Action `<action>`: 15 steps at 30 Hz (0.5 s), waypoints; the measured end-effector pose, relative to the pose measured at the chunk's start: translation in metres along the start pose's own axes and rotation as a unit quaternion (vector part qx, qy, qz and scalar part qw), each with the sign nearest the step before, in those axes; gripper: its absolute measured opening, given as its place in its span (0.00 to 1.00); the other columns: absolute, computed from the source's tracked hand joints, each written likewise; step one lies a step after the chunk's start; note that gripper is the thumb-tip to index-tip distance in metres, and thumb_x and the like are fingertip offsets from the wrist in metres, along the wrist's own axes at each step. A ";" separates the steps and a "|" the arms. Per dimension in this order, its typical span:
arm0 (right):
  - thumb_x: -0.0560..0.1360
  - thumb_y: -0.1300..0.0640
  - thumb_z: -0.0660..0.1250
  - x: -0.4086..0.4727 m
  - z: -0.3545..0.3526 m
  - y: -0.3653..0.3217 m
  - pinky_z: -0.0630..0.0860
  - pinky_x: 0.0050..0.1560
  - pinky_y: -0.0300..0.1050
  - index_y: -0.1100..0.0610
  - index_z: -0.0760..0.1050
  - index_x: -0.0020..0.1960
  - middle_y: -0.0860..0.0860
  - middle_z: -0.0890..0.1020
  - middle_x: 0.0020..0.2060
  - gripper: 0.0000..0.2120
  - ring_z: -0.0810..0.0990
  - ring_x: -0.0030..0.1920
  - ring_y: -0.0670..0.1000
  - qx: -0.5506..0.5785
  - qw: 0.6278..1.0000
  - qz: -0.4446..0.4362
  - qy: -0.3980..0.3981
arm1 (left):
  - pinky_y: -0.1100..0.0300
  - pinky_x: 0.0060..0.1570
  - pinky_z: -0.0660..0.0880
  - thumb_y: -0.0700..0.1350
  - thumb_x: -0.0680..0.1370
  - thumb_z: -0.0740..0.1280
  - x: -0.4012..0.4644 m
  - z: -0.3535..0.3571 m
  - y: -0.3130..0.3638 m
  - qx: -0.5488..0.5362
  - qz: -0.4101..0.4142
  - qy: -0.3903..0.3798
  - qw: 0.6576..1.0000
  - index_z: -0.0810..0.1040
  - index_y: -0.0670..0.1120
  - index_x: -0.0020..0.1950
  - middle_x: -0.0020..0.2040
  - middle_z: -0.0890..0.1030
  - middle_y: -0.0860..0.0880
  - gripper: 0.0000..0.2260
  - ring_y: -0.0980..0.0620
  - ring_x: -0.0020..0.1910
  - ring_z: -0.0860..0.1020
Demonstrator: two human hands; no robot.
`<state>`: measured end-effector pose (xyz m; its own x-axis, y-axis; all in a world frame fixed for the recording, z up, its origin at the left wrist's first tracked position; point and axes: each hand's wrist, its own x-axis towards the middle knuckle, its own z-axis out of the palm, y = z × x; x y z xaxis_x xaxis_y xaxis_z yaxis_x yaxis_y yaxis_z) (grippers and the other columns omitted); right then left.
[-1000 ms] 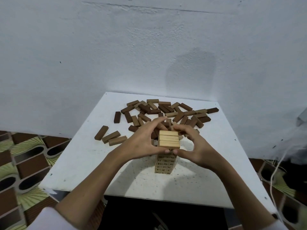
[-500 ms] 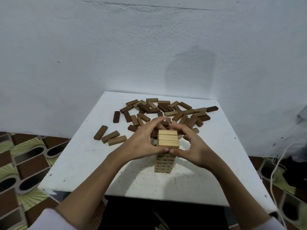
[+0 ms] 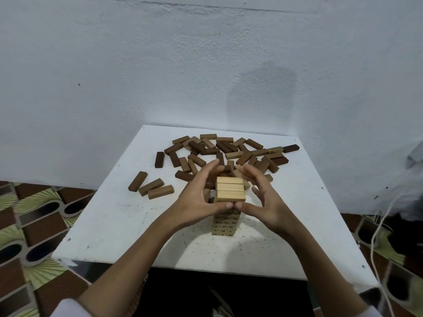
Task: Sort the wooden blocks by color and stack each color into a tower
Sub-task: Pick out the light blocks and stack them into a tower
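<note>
A tower of light wooden blocks (image 3: 225,225) stands in the middle of the white table (image 3: 109,225), three pale blocks side by side forming its top layer (image 3: 230,188). My left hand (image 3: 199,200) and right hand (image 3: 265,200) cup the tower's top from either side. Both thumbs touch its front face just under the top layer. The fingers are spread and curved, standing off from the sides and back of the tower. Behind it lies a loose pile of mid-brown and dark-brown blocks (image 3: 229,152).
Three brown blocks (image 3: 150,187) lie apart at the left, a dark one (image 3: 159,159) behind them. The table backs onto a white wall (image 3: 206,65). Patterned floor (image 3: 34,225) lies below on the left. A white cable (image 3: 380,225) hangs at the right edge.
Both hands were wrapped around the top layer of the tower. Now the fingers have spread outward off the blocks, and only the thumbs stay on the front face.
</note>
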<state>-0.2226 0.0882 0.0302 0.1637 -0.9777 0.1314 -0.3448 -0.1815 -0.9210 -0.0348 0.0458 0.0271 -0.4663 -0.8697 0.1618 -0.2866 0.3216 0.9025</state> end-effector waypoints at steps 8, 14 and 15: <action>0.70 0.54 0.62 -0.012 0.029 0.013 0.68 0.63 0.31 0.44 0.48 0.76 0.43 0.60 0.73 0.38 0.62 0.71 0.44 0.123 0.992 0.025 0.026 | 0.79 0.51 0.67 0.47 0.74 0.70 -0.018 0.031 -0.004 -0.139 -0.073 -0.002 0.988 0.46 0.54 0.77 0.66 0.61 0.67 0.40 0.81 0.56 0.67; 0.71 0.55 0.57 -0.011 0.038 0.010 0.68 0.59 0.27 0.47 0.43 0.76 0.45 0.60 0.73 0.38 0.64 0.69 0.40 0.157 0.987 0.039 0.019 | 0.75 0.55 0.68 0.47 0.75 0.67 -0.020 0.039 0.002 -0.153 -0.095 0.005 0.984 0.41 0.57 0.77 0.74 0.60 0.56 0.41 0.62 0.69 0.65; 0.71 0.55 0.57 -0.011 0.039 0.010 0.68 0.57 0.26 0.47 0.42 0.76 0.45 0.60 0.73 0.38 0.63 0.68 0.38 0.159 0.986 0.042 0.017 | 0.72 0.59 0.67 0.50 0.72 0.66 -0.019 0.039 0.003 -0.147 -0.096 0.008 0.984 0.41 0.57 0.77 0.75 0.58 0.55 0.42 0.60 0.71 0.63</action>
<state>-0.1918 0.1010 0.0056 0.1138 -0.9919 0.0560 -0.0482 -0.0618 -0.9969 -0.0594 0.0784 0.0108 -0.4125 -0.9108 -0.0187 -0.1116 0.0302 0.9933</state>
